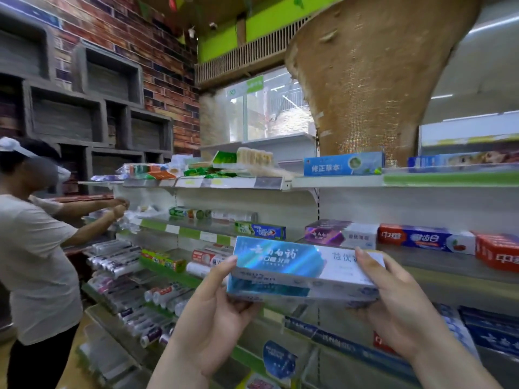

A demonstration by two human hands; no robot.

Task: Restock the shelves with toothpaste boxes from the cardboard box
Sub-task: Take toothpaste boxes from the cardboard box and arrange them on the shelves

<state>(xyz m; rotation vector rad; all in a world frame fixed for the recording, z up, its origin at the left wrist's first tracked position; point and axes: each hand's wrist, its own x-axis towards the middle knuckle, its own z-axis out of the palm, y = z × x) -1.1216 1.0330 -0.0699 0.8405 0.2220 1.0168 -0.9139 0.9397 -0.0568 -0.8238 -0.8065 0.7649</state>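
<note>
Placement is the step in hand: a small stack of toothpaste boxes (303,269) is held up before the shelves, touching none of them. Left hand (216,301) curls round the stack's left end, thumb on the front face and fingers beneath. Right hand (393,296) grips the right end the same way. The stack lies flat and level, its long side toward the shelf (432,263) just behind it. There a purple box (337,234) and a red-and-blue box (421,238) stand toward the back, and bare grey surface shows along the front edge. That bare strip looks the likely spot. The next move, as I judge it, calls for carrying the stack over the front edge, kept level so nothing slides apart. It would then be set down clear of the purple box before either hand lets go. At the shelves' left end another person (33,248) handles stock.
</note>
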